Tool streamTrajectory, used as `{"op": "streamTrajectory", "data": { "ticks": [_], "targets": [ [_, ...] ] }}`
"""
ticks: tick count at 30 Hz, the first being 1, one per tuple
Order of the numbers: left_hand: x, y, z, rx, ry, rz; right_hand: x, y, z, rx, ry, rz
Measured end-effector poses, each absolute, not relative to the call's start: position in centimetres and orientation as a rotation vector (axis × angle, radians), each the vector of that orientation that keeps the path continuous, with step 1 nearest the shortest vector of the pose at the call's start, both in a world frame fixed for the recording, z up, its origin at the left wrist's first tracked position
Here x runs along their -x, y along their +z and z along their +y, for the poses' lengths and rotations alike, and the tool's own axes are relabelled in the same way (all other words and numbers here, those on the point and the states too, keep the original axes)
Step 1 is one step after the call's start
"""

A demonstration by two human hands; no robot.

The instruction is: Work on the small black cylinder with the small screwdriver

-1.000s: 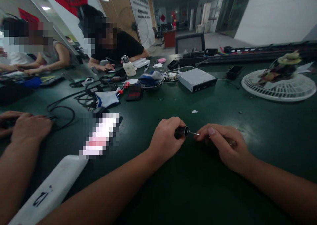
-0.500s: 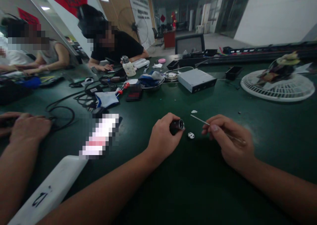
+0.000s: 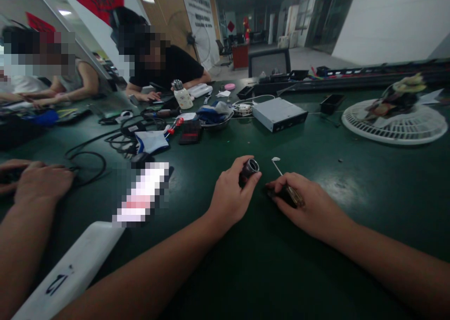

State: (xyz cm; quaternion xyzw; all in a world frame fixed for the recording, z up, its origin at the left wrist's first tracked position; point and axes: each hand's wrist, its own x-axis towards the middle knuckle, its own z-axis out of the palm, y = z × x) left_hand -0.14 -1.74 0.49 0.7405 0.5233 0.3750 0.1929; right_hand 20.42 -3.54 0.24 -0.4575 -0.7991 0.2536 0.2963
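On the dark green surface (image 3: 316, 273), the left hand (image 3: 230, 198) grips a short black metal-rimmed cylinder (image 3: 249, 171), while the right hand (image 3: 304, 202) clenches a slim dark-handled metal-shafted tool (image 3: 288, 196).

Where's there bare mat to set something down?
Bare green mat lies right of the right hand, gripping a small tool, below the white fan guard. Another strip runs between the left hand, holding a black cylinder, and the grey metal box. Cables and cloth crowd further left.

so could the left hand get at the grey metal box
Probably, with a forward lean: nothing stands in the line from the left hand to the grey metal box, though that hand grips a black cylinder.
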Motion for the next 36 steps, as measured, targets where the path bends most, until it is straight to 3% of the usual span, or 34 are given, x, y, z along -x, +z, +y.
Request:
{"op": "streamTrajectory", "data": {
  "ticks": [13, 19, 36],
  "targets": [
    [0.21, 0.44, -1.72, -2.057, 1.025, 1.492, -20.64, -0.17, -3.53, 1.268, 0.785, -2.014],
    [0.18, 0.47, -1.73, -2.044, 1.030, 1.486, -20.62, 0.38, -3.71, 1.406, 0.733, -1.994],
    [0.19, 0.36, -1.77, -2.020, 0.985, 1.511, -20.66, -0.04, -3.42, 1.298, 0.650, -2.038]
  ]
}}
